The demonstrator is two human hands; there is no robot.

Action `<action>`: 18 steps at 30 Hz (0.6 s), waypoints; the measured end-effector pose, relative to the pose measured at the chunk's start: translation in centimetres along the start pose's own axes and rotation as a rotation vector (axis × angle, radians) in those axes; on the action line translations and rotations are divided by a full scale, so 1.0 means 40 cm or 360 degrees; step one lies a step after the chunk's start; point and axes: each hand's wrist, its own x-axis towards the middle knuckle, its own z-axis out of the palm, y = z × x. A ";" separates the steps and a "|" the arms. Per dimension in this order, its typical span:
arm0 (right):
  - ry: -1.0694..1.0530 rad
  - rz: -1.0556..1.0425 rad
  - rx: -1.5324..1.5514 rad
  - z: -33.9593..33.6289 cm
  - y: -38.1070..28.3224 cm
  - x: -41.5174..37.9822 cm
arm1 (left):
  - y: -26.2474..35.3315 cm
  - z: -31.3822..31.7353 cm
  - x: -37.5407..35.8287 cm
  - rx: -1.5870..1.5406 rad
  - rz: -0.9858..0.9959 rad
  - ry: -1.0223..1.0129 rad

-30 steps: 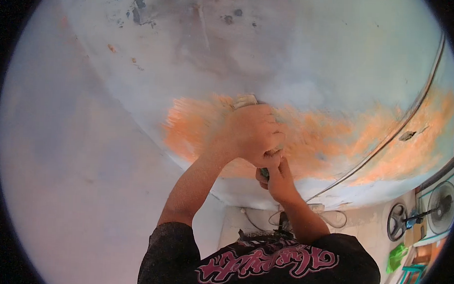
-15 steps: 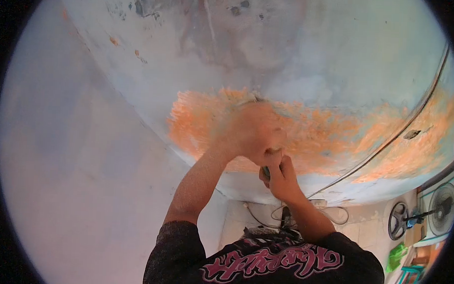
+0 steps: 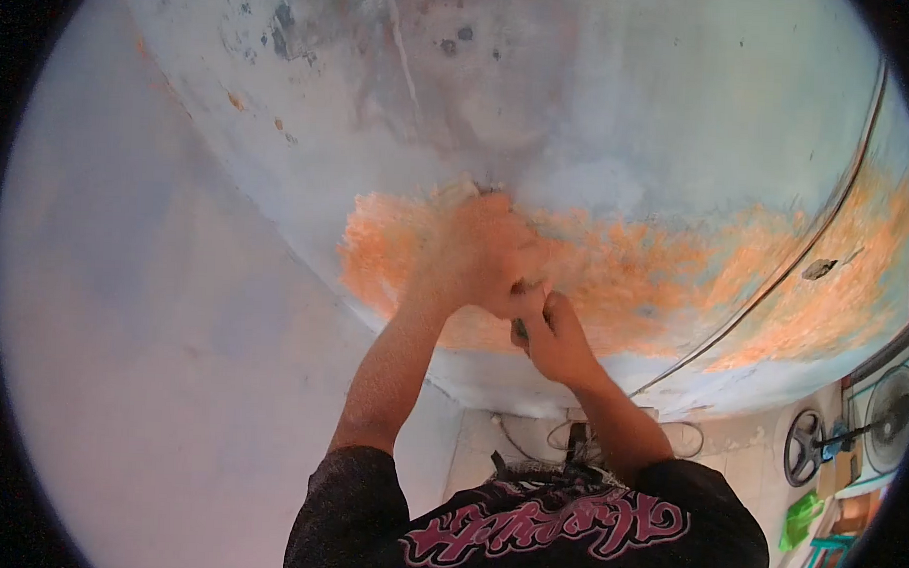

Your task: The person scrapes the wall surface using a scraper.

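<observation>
My left hand, slightly blurred, is closed against a worn wall, over a broad orange patch where the pale blue paint is gone. A small greyish edge shows just beyond its knuckles; what the fingers hold is hidden. My right hand meets it from below, closed with the thumb on top. A bit of a dark greenish object shows at this fist, its far part hidden between the hands.
A dark cable runs down the wall on the right, past a small hole. A plain wall meets it at the left. At lower right are a fan, a dark round base, a green bag and a teal stool.
Both hands have shifted slightly left and up along the orange patch, staying together. The view has moved a little too.
</observation>
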 end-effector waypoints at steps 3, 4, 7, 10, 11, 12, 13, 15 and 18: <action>0.0010 0.0070 -0.0047 -0.001 0.078 -0.021 | 0.038 0.070 -0.040 -0.0231 0.0018 0.0186; 0.0064 -0.0056 -0.0162 0.004 0.093 -0.016 | 0.027 0.071 -0.045 -0.0218 0.0010 0.0177; 0.0087 -0.0272 -0.0316 0.005 0.026 0.009 | -0.010 0.042 -0.048 -0.0107 0.0050 0.0107; 0.0030 -0.0273 -0.0378 -0.003 -0.010 0.009 | -0.017 0.020 -0.040 -0.0065 0.0119 0.0347; -0.0010 -0.0163 -0.0388 -0.007 -0.010 0.002 | -0.004 0.035 -0.048 -0.0117 0.0156 0.0414; -0.0004 -0.0192 -0.0383 -0.005 -0.004 -0.008 | -0.001 0.047 -0.052 -0.0162 0.0203 0.0481; -0.0024 -0.0155 -0.0319 0.000 0.008 -0.023 | -0.006 0.054 -0.055 -0.0139 0.0221 0.0483; -0.0041 -0.0190 -0.0391 0.001 0.024 -0.022 | 0.001 0.065 -0.073 -0.0106 0.0165 0.0476; -0.0111 -0.0263 -0.0325 0.010 -0.042 0.033 | -0.037 0.009 -0.056 -0.0047 0.0116 0.0484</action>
